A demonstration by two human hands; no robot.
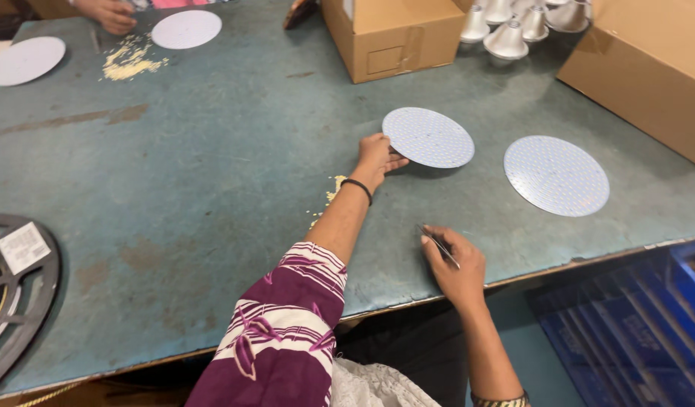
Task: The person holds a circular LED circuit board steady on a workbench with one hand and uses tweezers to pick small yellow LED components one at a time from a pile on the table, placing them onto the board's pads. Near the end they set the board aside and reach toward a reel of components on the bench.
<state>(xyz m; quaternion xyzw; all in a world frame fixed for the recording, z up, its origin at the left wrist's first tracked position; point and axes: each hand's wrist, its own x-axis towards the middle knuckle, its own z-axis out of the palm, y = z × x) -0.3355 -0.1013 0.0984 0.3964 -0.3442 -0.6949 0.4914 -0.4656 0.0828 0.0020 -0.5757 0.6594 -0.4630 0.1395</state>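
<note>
Disc [429, 137] edge pinched by left hand [375, 157]; right hand [454, 264] grip clenched on tweezers [439, 246], tips hidden.

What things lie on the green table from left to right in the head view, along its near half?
Dark round reel → left hand → round white studded disc it holds → second round white studded disc.

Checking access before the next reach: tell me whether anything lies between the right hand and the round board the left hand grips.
Nothing visible does. Only bare table separates the right hand, holding tweezers, from the round board in the left hand.
</note>
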